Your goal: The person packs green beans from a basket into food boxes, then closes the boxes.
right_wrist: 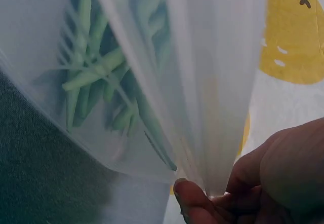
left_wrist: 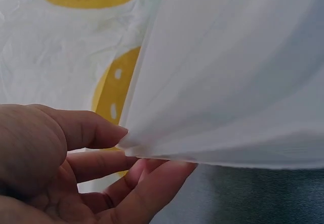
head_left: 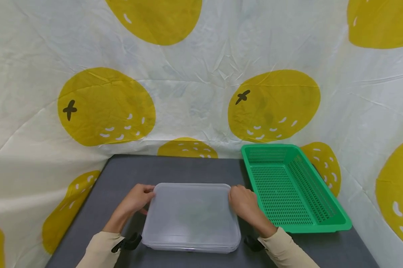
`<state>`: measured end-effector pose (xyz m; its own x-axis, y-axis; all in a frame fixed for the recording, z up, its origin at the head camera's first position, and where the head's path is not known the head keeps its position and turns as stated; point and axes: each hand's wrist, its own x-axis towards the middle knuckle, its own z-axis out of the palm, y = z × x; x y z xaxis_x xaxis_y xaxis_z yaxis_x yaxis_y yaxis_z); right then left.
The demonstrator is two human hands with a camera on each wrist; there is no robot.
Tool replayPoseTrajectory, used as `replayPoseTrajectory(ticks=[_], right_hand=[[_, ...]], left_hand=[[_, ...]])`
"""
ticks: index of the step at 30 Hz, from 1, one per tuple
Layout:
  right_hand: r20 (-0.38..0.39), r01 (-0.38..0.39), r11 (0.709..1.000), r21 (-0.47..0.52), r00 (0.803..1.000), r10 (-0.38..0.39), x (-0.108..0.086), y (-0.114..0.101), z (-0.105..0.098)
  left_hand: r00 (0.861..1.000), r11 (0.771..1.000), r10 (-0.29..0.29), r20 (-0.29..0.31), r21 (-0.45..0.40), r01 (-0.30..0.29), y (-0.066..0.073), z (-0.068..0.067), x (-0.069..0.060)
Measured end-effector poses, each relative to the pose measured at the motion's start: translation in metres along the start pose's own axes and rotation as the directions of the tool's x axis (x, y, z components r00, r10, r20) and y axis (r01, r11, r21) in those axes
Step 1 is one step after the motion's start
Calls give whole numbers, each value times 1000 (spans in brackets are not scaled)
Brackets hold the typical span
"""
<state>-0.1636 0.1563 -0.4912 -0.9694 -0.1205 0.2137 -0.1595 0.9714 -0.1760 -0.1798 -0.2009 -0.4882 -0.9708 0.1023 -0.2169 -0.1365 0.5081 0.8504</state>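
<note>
A translucent lidded plastic box (head_left: 190,217) stands upright on the dark table, its long side facing me. My left hand (head_left: 137,198) is at its far left corner; the left wrist view shows thumb and fingers pinching the rim there. At the far right corner my right hand (head_left: 244,201) grips the rim, thumb and curled fingers closing on it in the right wrist view. Through the cloudy wall, green pod-like pieces (right_wrist: 93,74) lie loosely piled inside; from above they are only a faint green patch. Whether the lid is sealed at the corners, I cannot tell.
A green perforated plastic basket (head_left: 326,227) stands right of the box, close to my right hand and forearm. The dark grey table (head_left: 137,169) ends at a white cloth (head_left: 191,108) printed with yellow fruit, hanging behind and along both sides.
</note>
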Motion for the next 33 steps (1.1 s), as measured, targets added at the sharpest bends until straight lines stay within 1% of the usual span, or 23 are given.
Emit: replayPoseTrajectory(ticks=[5, 9, 12, 16, 18, 20, 23, 25, 27, 29, 33], right_hand=[[14, 10, 1000, -20, 1000, -9, -2, -4, -4], [35, -10, 1000, -14, 999, 11, -1, -5, -7], [71, -41, 999, 22, 997, 39, 1, -2, -8], [138, -74, 988, 134, 989, 56, 2, 3, -9], [169, -94, 973, 209, 984, 58, 2, 5, -11], [220, -131, 950, 283, 973, 68, 4, 8, -12], [295, -209, 897, 390, 951, 94, 6, 10, -12], [325, -248, 867, 432, 940, 107, 9, 11, -10], [324, -262, 850, 457, 939, 115, 13, 12, -8], [310, -265, 846, 463, 942, 126, 18, 12, -6], [233, -251, 863, 438, 959, 161, 28, 11, -3]], left_hand=[[1000, 999, -12, -14, 46, 13, 2, 1, 2], [1000, 999, -15, -17, 34, 15, 2, 0, 2], [1000, 1000, -19, -12, 5, 19, 0, -1, 1], [1000, 999, -18, 1, -32, 18, -2, -2, 2], [1000, 998, -17, -6, -53, 17, -4, -2, 3], [1000, 997, -20, -15, -70, 19, -6, -2, 4], [999, 994, -35, -33, -100, 31, -9, -3, 6], [999, 994, -37, -28, -105, 34, -11, -4, 8], [999, 992, -46, -29, -118, 42, -11, -5, 11], [998, 992, -48, -30, -121, 44, -10, -7, 16], [997, 988, -48, -58, -152, 39, -8, -8, 24]])
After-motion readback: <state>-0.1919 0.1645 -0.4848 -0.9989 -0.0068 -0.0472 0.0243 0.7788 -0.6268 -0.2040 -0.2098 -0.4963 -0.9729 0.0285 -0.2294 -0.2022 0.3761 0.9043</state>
